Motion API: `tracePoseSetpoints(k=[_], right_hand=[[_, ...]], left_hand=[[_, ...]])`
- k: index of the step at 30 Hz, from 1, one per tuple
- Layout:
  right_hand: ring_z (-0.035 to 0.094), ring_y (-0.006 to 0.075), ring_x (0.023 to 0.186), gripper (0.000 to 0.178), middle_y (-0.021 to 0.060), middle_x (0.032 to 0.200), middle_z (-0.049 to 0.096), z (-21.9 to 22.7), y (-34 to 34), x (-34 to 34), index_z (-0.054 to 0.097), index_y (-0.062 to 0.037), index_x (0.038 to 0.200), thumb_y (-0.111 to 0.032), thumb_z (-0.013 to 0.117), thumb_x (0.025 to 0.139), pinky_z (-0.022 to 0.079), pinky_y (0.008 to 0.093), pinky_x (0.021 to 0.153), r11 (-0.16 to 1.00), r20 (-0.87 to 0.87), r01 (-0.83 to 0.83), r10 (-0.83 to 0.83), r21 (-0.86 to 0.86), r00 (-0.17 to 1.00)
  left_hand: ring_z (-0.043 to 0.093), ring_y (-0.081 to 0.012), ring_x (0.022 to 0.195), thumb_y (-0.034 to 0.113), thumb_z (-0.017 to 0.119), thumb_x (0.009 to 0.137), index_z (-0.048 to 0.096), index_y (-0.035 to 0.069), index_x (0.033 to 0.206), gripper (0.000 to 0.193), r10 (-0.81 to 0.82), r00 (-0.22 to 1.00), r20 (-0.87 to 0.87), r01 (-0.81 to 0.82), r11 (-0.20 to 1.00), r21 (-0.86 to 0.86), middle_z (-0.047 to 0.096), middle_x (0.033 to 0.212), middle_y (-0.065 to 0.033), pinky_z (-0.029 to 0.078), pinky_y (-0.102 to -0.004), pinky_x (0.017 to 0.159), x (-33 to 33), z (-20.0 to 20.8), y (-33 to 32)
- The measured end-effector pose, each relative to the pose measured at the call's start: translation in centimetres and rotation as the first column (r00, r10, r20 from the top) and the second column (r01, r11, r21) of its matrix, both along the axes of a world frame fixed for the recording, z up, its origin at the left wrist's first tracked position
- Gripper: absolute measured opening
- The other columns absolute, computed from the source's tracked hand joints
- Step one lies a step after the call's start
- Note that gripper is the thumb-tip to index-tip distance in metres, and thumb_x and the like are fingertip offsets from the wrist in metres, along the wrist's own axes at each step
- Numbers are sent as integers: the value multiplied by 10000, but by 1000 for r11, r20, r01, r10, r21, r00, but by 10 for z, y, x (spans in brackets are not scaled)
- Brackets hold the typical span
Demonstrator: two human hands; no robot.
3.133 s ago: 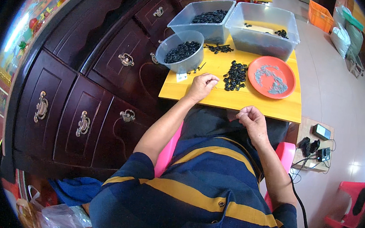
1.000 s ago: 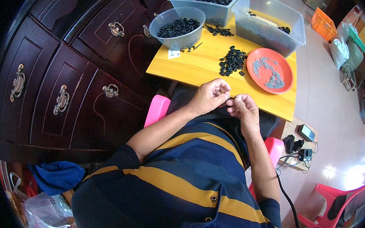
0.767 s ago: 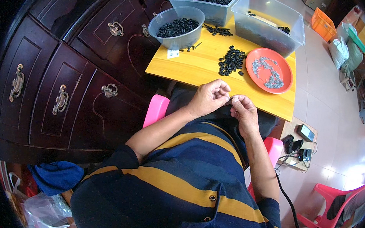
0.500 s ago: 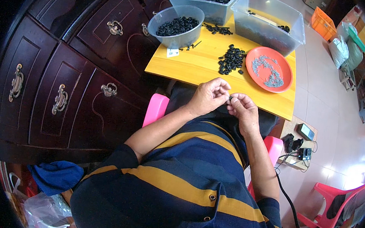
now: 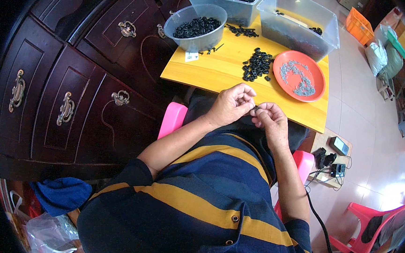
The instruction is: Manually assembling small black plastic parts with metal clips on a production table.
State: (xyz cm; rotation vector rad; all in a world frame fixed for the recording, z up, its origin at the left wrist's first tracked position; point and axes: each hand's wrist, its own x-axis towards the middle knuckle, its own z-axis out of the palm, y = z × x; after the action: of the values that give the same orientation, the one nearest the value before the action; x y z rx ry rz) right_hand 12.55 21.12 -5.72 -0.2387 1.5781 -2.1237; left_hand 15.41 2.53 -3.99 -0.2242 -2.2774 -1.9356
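Biggest change vs about 3 seconds ago: the 2 hands were well apart, left by the black parts and right down at the near edge, and now they've met. The left hand (image 5: 232, 105) comes in from the left, the right hand (image 5: 273, 121) from the right, and their fingertips are basically touching just off the near edge of the yellow wooden surface (image 5: 211, 73), above the lap.

Right hand looks pinched, thumb and finger clamped on a small black piece (image 5: 255, 109) that sits right where the fingertips meet. Left hand has its fingers curled in beside it, but honestly can't tell if it's gripping the piece, something tiny, or just steadying. The piece is mostly hidden, so no clue on its exact shape.

Over the last second the hands barely budge, only the fingers shift a bit, so I'd call this fiddly 2-handed fingertip work on 1 piece rather than picking stuff up.

The pile of black ring-shaped parts (image 5: 257, 64) on the surface looks about the same, and so do the little grey pins (image 5: 303, 89) in the red plate (image 5: 318, 74) to its right. Round clear tub (image 5: 196, 45) stays far left.
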Motion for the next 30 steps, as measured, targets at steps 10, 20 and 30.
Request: tracePoseSetpoints(k=[10, 20, 30], right_hand=[[647, 94, 740, 135, 58, 932, 712, -6, 0, -2, 600, -34, 1095, -84, 615, 971, 502, 202, 669, 1000, -17, -7, 7, -9, 1000], [638, 84, 737, 119, 52, 912, 714, -7, -2, -1, 603, -30, 1083, -77, 614, 974, 498, 197, 677, 999, -51, 9, -7, 38, 999], [651, 99, 757, 104, 53, 903, 704, -12, -6, 0, 602, -2, 1060, -26, 619, 961, 524, 219, 682, 998, -81, 22, -18, 56, 997]], left_hand=[[689, -102, 781, -53, 623, 909, 557, -2, 1127, 233, -22, 1000, -5, 22, 999, -35, 690, 910, -64, 562, -245, 696, 1, 0, 2], [702, -118, 756, -59, 605, 891, 561, -18, 1085, 203, 1, 1000, -23, -2, 998, -64, 695, 829, -74, 566, -267, 698, 2, 6, 5], [657, -64, 735, -39, 651, 882, 596, 12, 1115, 245, -3, 999, -43, -9, 966, -258, 694, 832, -23, 531, -220, 653, 4, 7, 1]])
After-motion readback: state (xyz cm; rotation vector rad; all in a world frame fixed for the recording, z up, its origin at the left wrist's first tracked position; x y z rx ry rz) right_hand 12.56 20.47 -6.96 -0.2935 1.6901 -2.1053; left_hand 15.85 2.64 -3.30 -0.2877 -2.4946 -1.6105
